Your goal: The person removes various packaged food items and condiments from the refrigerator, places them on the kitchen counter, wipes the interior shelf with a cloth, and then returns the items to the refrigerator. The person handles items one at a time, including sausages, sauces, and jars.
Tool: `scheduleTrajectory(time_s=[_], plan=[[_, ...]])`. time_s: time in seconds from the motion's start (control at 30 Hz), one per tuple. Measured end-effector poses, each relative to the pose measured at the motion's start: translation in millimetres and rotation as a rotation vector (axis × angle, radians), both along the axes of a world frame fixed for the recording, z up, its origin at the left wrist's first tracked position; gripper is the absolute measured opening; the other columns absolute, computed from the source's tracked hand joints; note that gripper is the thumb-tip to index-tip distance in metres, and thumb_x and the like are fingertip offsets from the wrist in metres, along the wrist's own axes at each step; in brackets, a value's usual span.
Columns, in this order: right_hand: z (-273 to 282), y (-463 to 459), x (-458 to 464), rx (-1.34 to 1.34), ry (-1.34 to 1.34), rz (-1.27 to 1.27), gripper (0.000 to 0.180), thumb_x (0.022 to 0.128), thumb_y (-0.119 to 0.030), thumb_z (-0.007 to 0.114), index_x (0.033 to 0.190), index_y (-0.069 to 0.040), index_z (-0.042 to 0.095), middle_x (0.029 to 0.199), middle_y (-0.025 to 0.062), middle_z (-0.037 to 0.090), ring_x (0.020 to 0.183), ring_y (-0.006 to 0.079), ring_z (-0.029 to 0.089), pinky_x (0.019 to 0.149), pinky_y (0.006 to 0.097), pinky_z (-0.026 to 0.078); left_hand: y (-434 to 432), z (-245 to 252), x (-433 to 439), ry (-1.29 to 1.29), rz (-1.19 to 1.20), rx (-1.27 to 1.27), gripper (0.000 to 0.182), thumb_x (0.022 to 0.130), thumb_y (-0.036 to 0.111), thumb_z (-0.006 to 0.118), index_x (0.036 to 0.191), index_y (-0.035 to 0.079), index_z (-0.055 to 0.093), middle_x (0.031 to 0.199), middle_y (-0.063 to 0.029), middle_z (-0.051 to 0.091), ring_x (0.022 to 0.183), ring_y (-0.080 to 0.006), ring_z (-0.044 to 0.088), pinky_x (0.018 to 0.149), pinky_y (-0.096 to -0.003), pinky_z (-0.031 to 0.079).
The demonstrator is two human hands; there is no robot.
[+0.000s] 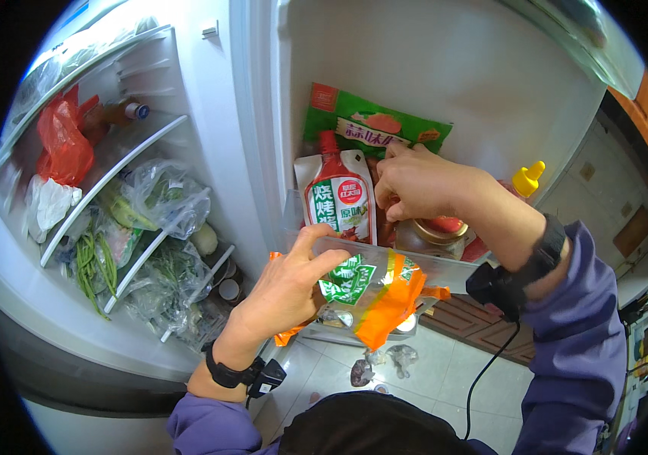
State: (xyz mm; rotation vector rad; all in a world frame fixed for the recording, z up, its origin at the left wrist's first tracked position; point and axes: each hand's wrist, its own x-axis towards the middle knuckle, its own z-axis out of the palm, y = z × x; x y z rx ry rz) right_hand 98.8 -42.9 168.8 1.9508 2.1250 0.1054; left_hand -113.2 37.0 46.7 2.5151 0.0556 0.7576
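My left hand [287,287] grips a crumpled orange and clear plastic food packet [395,310] in front of the fridge door bin [455,273]. Part of the packet is hidden behind that hand. Over the bin, my right hand [421,179] has curled fingers at the lower edge of a green food packet [324,122]. Whether those fingers pinch it, I cannot tell. A spouted pouch of red sauce [329,187] stands upright in the bin, left of my right hand. Below that hand is a glass jar with a gold-rimmed lid [440,230], partly covered.
A bottle with a yellow cap [528,179] stands at the bin's right end. Left, fridge shelves [147,156] hold a red plastic bag [65,142], green beans [96,259] and bagged vegetables [167,193]. Small plastic bags [402,359] lie on the tiled floor [460,369]. A black cable [480,369] hangs from my right wrist.
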Motion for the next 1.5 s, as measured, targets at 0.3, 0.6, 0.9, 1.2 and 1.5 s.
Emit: scheduleTrajectory(time_s=[0.3,0.6,0.9,1.2,1.5], plan=[[24.6,-7.9,23.5,-0.019,0.142,-0.092,0.013,0.070,-0.013,0.066,0.082,-0.007,0.065,0.082,0.0101,0.060,0.093,0.0287,0.052,0.075,0.0404,0.045,2.6,-0.4,-2.9,-0.035,0.026,0.051,0.053,0.060,-0.008,0.064,0.108,0.013,0.054,0.123,-0.0132,0.044,0.078,-0.0366,0.060,0.062,-0.0441,0.049],[24.7,-46.0,28.8,0.080,0.021,-0.200,0.007,0.074,0.000,0.057,0.080,-0.003,0.058,0.084,0.0110,0.055,0.087,0.0305,0.053,0.073,0.0385,0.044,4.4,-1.4,0.6,-0.035,0.030,0.044,0.052,0.057,-0.008,0.063,0.104,0.012,0.055,0.117,-0.0108,0.046,0.076,-0.0325,0.061,0.059,-0.0411,0.050],[34.3,-59.0,28.8,0.145,0.046,-0.193,0.012,0.074,0.003,0.056,0.084,-0.003,0.058,0.095,0.0106,0.055,0.099,0.0305,0.049,0.082,0.0374,0.043,4.3,-3.0,2.6,-0.047,0.043,0.051,0.052,0.056,-0.009,0.063,0.103,0.010,0.056,0.115,-0.0105,0.047,0.078,-0.0307,0.061,0.059,-0.0393,0.051],[40.2,-81.0,19.6,0.370,0.177,-0.024,0.015,0.073,0.004,0.059,0.087,0.000,0.056,0.092,0.0126,0.057,0.090,0.0320,0.054,0.076,0.0379,0.045,-0.4,-0.9,5.4,-0.121,0.006,0.031,0.055,0.056,-0.008,0.067,0.107,0.010,0.056,0.125,-0.0120,0.045,0.081,-0.0302,0.062,0.065,-0.0372,0.051],[-20.8,-129.2,-37.1,0.455,0.788,0.269,0.022,0.071,0.001,0.068,0.092,-0.001,0.061,0.089,0.0115,0.060,0.079,0.0281,0.059,0.070,0.0348,0.048,-36.5,-44.6,-34.3,-0.196,-0.229,-1.141,0.051,0.069,0.001,0.072,0.116,0.002,0.053,0.132,-0.0160,0.043,0.091,-0.0189,0.059,0.083,-0.0310,0.047]])
